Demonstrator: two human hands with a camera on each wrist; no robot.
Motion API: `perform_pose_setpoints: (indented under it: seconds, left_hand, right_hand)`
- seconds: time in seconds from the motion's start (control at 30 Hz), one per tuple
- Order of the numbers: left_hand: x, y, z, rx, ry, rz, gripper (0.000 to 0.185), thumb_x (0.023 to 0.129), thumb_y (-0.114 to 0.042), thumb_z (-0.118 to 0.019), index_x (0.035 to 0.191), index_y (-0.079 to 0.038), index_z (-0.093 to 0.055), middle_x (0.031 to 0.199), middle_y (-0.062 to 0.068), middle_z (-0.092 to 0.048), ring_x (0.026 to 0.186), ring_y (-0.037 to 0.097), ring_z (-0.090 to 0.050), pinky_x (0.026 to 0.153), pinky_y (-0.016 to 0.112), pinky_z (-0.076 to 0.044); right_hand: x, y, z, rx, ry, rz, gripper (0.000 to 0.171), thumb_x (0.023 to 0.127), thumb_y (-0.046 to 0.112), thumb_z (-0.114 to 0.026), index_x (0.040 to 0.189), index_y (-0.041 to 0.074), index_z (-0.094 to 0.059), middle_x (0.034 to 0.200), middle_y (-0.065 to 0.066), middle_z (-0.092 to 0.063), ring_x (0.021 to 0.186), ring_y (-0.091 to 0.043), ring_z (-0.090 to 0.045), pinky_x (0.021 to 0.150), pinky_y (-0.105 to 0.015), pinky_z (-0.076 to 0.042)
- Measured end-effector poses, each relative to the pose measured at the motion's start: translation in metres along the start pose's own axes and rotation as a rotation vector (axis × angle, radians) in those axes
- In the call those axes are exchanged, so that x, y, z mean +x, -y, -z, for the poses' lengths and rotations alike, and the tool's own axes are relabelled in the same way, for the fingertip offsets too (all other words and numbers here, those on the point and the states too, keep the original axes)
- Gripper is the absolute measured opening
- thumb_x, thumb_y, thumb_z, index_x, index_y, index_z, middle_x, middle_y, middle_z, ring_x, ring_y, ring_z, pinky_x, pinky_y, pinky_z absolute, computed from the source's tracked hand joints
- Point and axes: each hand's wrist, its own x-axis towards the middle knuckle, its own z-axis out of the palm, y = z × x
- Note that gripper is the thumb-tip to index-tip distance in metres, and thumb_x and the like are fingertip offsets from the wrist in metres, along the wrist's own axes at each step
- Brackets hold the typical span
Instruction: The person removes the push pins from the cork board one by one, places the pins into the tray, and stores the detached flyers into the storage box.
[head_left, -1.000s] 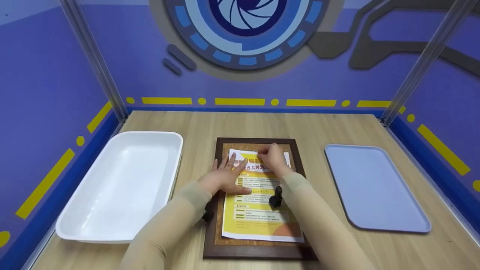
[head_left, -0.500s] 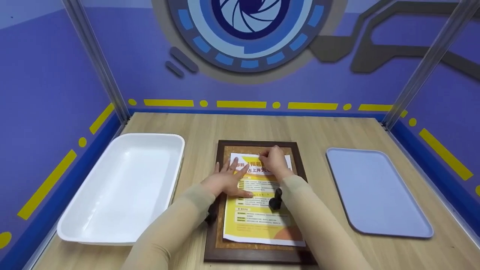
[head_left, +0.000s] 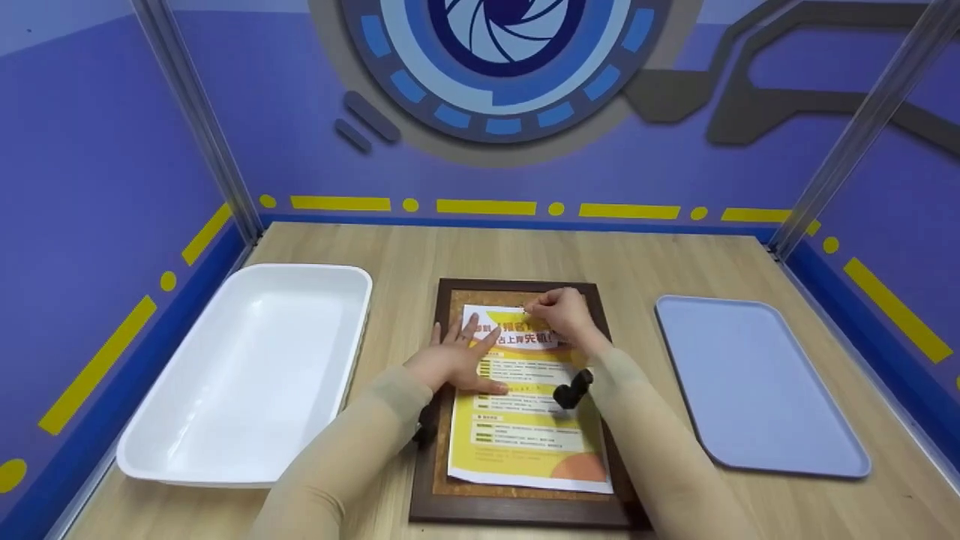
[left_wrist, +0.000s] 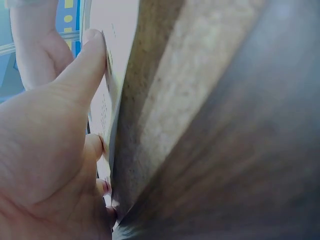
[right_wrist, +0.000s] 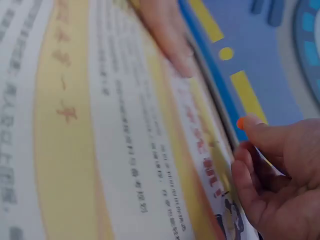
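Yellow paper sheet [head_left: 519,412]: on brown corkboard [head_left: 487,296]
Left hand [head_left: 452,361]: spread on sheet
Right hand [head_left: 568,313]: pinches tiny orange bit [right_wrist: 241,123], sheet's top

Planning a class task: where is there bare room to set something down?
Bare: inside the white tub and blue tray; the table between the framed board and back wall; and the far ends of the board-tub and board-tray gaps, whose near parts the forearms cross. Crowded: the upper poster, under the left hand and right hand.
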Motion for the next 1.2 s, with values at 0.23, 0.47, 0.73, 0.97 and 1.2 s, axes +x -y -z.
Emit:
perform_pose_setpoints:
  seconds: [0.23, 0.47, 0.73, 0.97, 1.2]
  left_hand:
    - [-0.001, -0.001, 0.000, 0.002, 0.006, 0.017, 0.109, 0.084, -0.079, -0.063, 0.166, -0.034, -0.008, 0.174, 0.009, 0.014, 0.161, 0.036, 0.017, 0.128, 0.059, 0.011]
    - [0.000, -0.001, -0.001, -0.014, 0.000, 0.021, 0.110, 0.083, -0.078, -0.064, 0.166, -0.034, -0.008, 0.174, 0.008, 0.014, 0.161, 0.035, 0.017, 0.128, 0.059, 0.011]
    - [0.001, 0.000, 0.000, -0.018, -0.007, 0.021, 0.110, 0.083, -0.078, -0.065, 0.166, -0.034, -0.008, 0.174, 0.008, 0.014, 0.160, 0.034, 0.018, 0.128, 0.059, 0.011]
    - [0.002, -0.001, -0.002, -0.010, 0.002, 0.017, 0.110, 0.083, -0.078, -0.064, 0.166, -0.035, -0.007, 0.174, 0.007, 0.015, 0.161, 0.034, 0.018, 0.128, 0.058, 0.013]
    - [0.003, 0.000, -0.002, -0.020, -0.001, 0.022, 0.110, 0.083, -0.078, -0.064, 0.166, -0.035, -0.007, 0.174, 0.008, 0.015, 0.161, 0.034, 0.018, 0.128, 0.058, 0.011]
  right_hand:
    - [-0.015, -0.019, 0.025, 0.156, -0.010, 0.046, 0.015, 0.097, 0.022, -0.073, 0.104, 0.009, -0.077, 0.097, -0.004, -0.076, 0.085, -0.015, -0.068, 0.073, -0.028, -0.060]
    - [-0.027, -0.039, 0.065, 0.233, -0.087, 0.157, 0.030, 0.096, 0.013, -0.074, 0.121, -0.003, -0.072, 0.106, -0.006, -0.077, 0.088, -0.005, -0.069, 0.085, -0.021, -0.059]
    - [-0.045, -0.071, 0.127, 0.132, -0.161, 0.211, 0.037, 0.099, 0.016, -0.070, 0.127, -0.007, -0.068, 0.104, 0.004, -0.079, 0.085, 0.009, -0.067, 0.082, -0.012, -0.055]
    - [-0.055, -0.113, 0.173, 0.127, -0.245, 0.123, 0.043, 0.096, 0.016, -0.073, 0.127, -0.013, -0.065, 0.079, 0.026, -0.070, 0.075, 0.011, -0.066, 0.074, -0.008, -0.055]
    - [-0.062, -0.140, 0.198, -0.158, -0.241, -0.037, 0.032, 0.095, 0.019, -0.073, 0.116, -0.006, -0.074, 0.087, 0.006, -0.077, 0.073, 0.002, -0.060, 0.065, -0.017, -0.049]
